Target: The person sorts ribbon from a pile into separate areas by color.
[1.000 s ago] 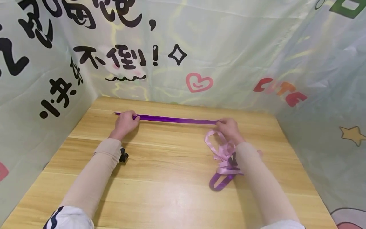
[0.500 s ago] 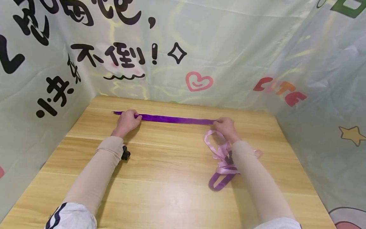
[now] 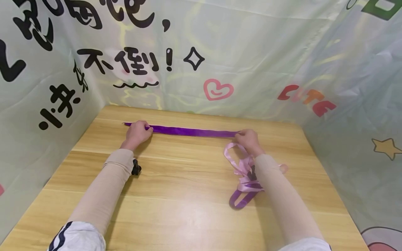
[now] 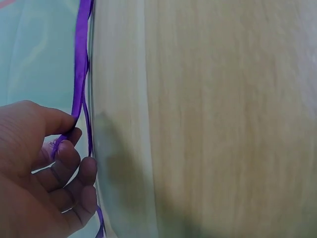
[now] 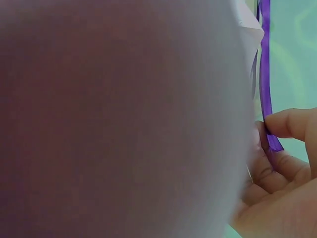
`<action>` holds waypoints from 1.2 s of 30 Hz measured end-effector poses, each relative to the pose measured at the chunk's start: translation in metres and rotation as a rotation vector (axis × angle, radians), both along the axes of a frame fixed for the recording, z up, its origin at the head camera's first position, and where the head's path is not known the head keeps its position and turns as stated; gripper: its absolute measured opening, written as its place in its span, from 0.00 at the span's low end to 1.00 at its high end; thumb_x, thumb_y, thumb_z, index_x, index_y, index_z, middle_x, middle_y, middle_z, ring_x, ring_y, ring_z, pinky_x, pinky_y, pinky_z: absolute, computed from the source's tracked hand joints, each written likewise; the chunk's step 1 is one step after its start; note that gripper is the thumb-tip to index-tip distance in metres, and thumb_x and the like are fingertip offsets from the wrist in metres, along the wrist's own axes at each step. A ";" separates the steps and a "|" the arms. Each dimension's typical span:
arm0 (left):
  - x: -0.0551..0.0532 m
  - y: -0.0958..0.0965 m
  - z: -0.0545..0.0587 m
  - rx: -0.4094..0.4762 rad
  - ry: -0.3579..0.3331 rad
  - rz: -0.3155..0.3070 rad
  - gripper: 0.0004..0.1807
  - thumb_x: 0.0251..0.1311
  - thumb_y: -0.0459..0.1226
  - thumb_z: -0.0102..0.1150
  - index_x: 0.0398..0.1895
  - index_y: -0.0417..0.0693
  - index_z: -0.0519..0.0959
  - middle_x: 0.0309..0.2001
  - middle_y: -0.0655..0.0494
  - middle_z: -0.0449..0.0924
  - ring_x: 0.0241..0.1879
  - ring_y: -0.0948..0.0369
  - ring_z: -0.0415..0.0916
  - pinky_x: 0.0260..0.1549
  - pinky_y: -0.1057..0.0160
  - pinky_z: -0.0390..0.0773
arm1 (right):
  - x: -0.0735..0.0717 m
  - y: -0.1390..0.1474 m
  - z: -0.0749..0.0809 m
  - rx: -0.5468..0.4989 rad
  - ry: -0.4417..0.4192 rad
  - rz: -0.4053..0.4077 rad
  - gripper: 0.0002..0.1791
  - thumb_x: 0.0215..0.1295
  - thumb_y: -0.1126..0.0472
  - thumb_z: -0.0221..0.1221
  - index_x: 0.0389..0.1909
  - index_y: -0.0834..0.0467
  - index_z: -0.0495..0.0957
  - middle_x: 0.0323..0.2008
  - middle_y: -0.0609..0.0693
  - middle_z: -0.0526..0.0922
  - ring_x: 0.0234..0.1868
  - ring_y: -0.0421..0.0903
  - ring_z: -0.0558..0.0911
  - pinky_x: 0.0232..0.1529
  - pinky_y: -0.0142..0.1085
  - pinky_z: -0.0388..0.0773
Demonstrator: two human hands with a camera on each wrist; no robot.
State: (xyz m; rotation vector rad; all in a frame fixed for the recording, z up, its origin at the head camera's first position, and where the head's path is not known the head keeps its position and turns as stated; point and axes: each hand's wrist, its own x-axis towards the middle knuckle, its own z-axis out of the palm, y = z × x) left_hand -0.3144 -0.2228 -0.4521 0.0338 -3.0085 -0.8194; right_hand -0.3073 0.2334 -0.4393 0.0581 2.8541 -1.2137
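Observation:
A narrow purple ribbon (image 3: 194, 132) stretches almost straight between my hands near the back of the table. My left hand (image 3: 137, 133) pinches it by its left end, with thumb against fingers; the frayed tip (image 4: 55, 148) pokes out past the fingers in the left wrist view. A second purple strand (image 4: 88, 126) hangs just behind those fingers. At the other end, my right hand (image 3: 249, 141) pinches the ribbon between thumb and fingers, and a short cut end (image 5: 275, 144) sticks out in the right wrist view.
Below my right hand lies a loose tangle of lilac ribbon (image 3: 242, 167), with a darker purple loop (image 3: 240, 204) at its near side; my right forearm hides part of it. Printed cloth (image 3: 251, 52) walls off the wooden table (image 3: 182, 181). Something large and blurred (image 5: 124, 119) fills most of the right wrist view.
The right hand has shifted slightly to the left compared with a second ago. My left hand drifted a little right, then back left. Both grips on the ribbon look unchanged.

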 end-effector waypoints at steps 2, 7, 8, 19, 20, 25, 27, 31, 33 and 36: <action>-0.001 0.000 -0.001 -0.007 -0.007 -0.001 0.18 0.74 0.44 0.56 0.52 0.38 0.82 0.51 0.39 0.85 0.45 0.45 0.78 0.44 0.47 0.78 | 0.000 0.000 0.000 0.002 -0.004 0.000 0.13 0.66 0.63 0.58 0.37 0.70 0.85 0.35 0.62 0.87 0.28 0.44 0.74 0.32 0.33 0.74; -0.003 0.001 -0.003 -0.011 -0.015 0.013 0.18 0.73 0.44 0.56 0.53 0.39 0.81 0.54 0.37 0.84 0.52 0.41 0.80 0.49 0.43 0.79 | -0.002 -0.002 0.000 0.006 -0.006 -0.006 0.13 0.67 0.63 0.59 0.41 0.70 0.85 0.38 0.63 0.88 0.28 0.44 0.75 0.33 0.33 0.75; -0.003 0.000 -0.004 -0.009 -0.014 0.016 0.17 0.73 0.44 0.56 0.53 0.39 0.81 0.54 0.37 0.84 0.52 0.41 0.80 0.49 0.42 0.79 | -0.002 -0.002 -0.001 0.007 -0.005 -0.004 0.14 0.67 0.63 0.59 0.43 0.70 0.85 0.41 0.65 0.88 0.30 0.46 0.77 0.35 0.34 0.77; 0.006 -0.009 0.000 -0.029 0.023 0.009 0.19 0.74 0.42 0.52 0.57 0.37 0.78 0.55 0.33 0.81 0.54 0.37 0.79 0.50 0.39 0.78 | -0.003 0.013 -0.004 -0.047 -0.027 -0.006 0.22 0.73 0.60 0.56 0.62 0.69 0.76 0.58 0.68 0.82 0.51 0.61 0.82 0.47 0.44 0.85; 0.007 -0.011 0.000 -0.030 0.029 0.006 0.20 0.74 0.42 0.52 0.59 0.36 0.77 0.55 0.32 0.80 0.54 0.36 0.78 0.51 0.38 0.78 | -0.002 0.014 -0.002 -0.044 -0.033 -0.013 0.22 0.74 0.59 0.56 0.62 0.68 0.76 0.58 0.68 0.82 0.50 0.60 0.82 0.45 0.43 0.85; 0.012 -0.017 0.006 -0.016 0.051 0.003 0.24 0.76 0.44 0.50 0.64 0.35 0.75 0.56 0.29 0.76 0.56 0.34 0.76 0.53 0.35 0.77 | 0.009 0.021 0.017 -0.031 -0.041 -0.037 0.24 0.76 0.57 0.55 0.66 0.67 0.74 0.62 0.68 0.79 0.53 0.61 0.82 0.51 0.49 0.84; 0.015 -0.018 0.009 -0.012 0.067 0.006 0.24 0.77 0.45 0.49 0.64 0.36 0.74 0.57 0.29 0.76 0.57 0.33 0.75 0.55 0.34 0.76 | 0.015 0.022 0.024 -0.018 -0.029 -0.027 0.25 0.76 0.57 0.55 0.67 0.67 0.73 0.63 0.69 0.78 0.57 0.63 0.80 0.59 0.54 0.81; 0.023 -0.014 0.016 -0.009 0.121 -0.003 0.24 0.77 0.44 0.49 0.65 0.36 0.75 0.59 0.28 0.75 0.59 0.32 0.74 0.58 0.33 0.74 | 0.025 0.025 0.032 0.009 0.010 -0.004 0.25 0.77 0.56 0.54 0.67 0.68 0.73 0.64 0.70 0.77 0.62 0.66 0.78 0.67 0.61 0.74; 0.028 -0.009 0.019 -0.012 0.161 -0.019 0.23 0.76 0.43 0.50 0.64 0.35 0.75 0.59 0.28 0.76 0.59 0.31 0.73 0.59 0.32 0.72 | 0.031 0.027 0.035 0.022 0.031 0.000 0.25 0.78 0.55 0.54 0.66 0.68 0.74 0.65 0.69 0.77 0.63 0.67 0.77 0.69 0.62 0.72; 0.036 0.002 0.021 -0.020 0.225 -0.048 0.22 0.76 0.42 0.51 0.62 0.34 0.77 0.59 0.27 0.77 0.60 0.31 0.73 0.60 0.31 0.69 | 0.039 0.030 0.039 0.033 0.064 0.012 0.24 0.78 0.55 0.54 0.65 0.69 0.75 0.65 0.70 0.78 0.61 0.67 0.80 0.67 0.61 0.75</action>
